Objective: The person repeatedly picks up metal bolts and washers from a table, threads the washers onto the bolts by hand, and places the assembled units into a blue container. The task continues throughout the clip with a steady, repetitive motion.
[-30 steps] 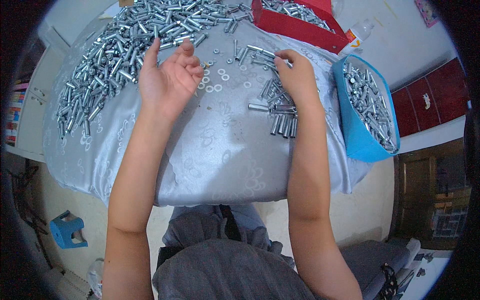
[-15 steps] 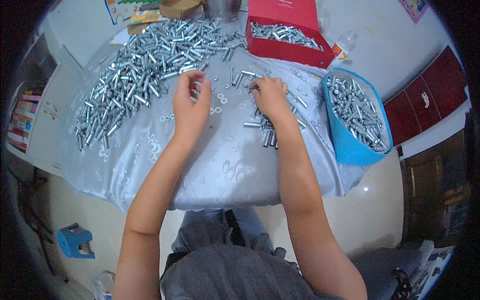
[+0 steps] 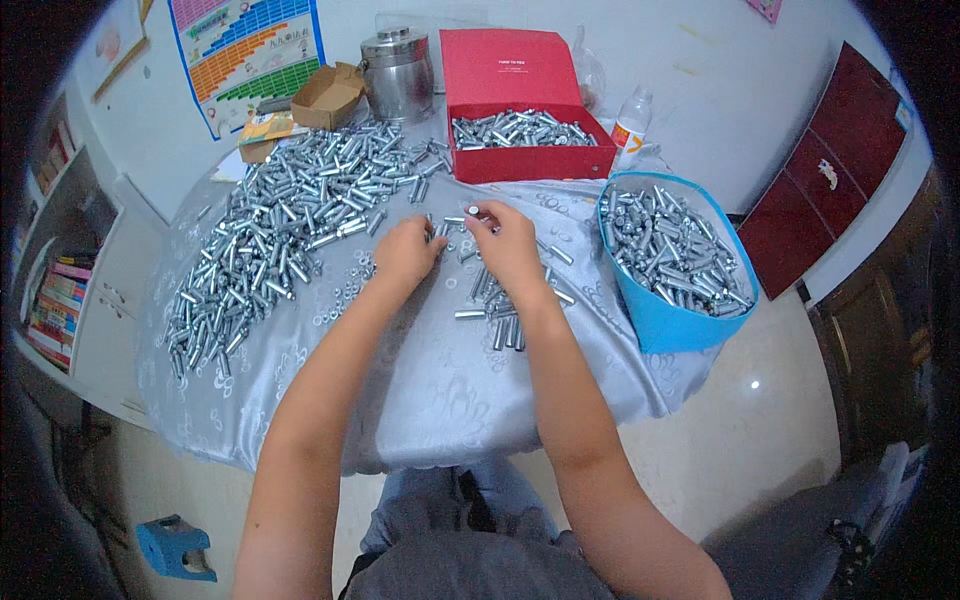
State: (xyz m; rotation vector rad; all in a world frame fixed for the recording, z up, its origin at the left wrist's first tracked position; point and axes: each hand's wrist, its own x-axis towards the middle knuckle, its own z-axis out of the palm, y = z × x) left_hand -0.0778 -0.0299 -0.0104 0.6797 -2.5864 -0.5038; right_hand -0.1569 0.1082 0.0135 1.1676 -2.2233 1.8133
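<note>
My right hand point(image 3: 510, 250) is over the middle of the table, its thumb and fingertips pinching a silver expansion bolt point(image 3: 473, 211) seen nearly end-on. Close beside it, my left hand point(image 3: 403, 254) is curled, fingertips together; what they hold is too small and hidden to tell. Under and around my right hand lie several loose expansion bolts point(image 3: 508, 332), partly covered by it. Small washers and nuts point(image 3: 345, 294) are scattered beside my left wrist. A large heap of expansion bolts point(image 3: 260, 235) spreads over the left and far side of the table.
A blue fabric bin point(image 3: 675, 335) full of bolts stands at the right edge of the cloth-covered table point(image 3: 420, 410). Behind are an open red box point(image 3: 535, 165) of bolts, a plastic bottle point(image 3: 632, 125), a metal canister point(image 3: 398, 75) and a cardboard box point(image 3: 328, 98). A blue stool point(image 3: 175, 548) is on the floor.
The view has tilted up, showing more of the wall. My hands have come closer together. My left fingers, apart before, have closed, and my right hand has lifted a bolt from the loose ones.
</note>
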